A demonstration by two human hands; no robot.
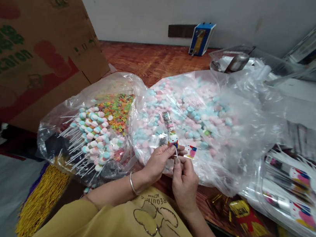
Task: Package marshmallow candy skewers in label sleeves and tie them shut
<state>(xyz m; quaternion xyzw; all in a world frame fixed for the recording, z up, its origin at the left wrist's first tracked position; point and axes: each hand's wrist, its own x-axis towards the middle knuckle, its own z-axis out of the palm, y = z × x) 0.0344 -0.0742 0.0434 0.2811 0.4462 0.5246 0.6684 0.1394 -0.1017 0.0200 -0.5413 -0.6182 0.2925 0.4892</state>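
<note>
My left hand pinches the lower end of a small printed clear wrapper, which points up and away over the candy bag. Close beside it, my right hand has thumb and fingers closed on the thin white stick coming out of the wrapper's bottom. Beneath and beyond both hands lies a large clear bag of pink and blue candies. Another printed wrapper piece rests on that bag, just past my right fingers. To the left, marshmallow sticks lie in a bag with colourful ring candies.
A big cardboard box stands at the left. A blue device is by the wall, with a clear tray holding a metal item at its right. Filled wrapped packs lie on the right. Yellow fringe hangs at lower left.
</note>
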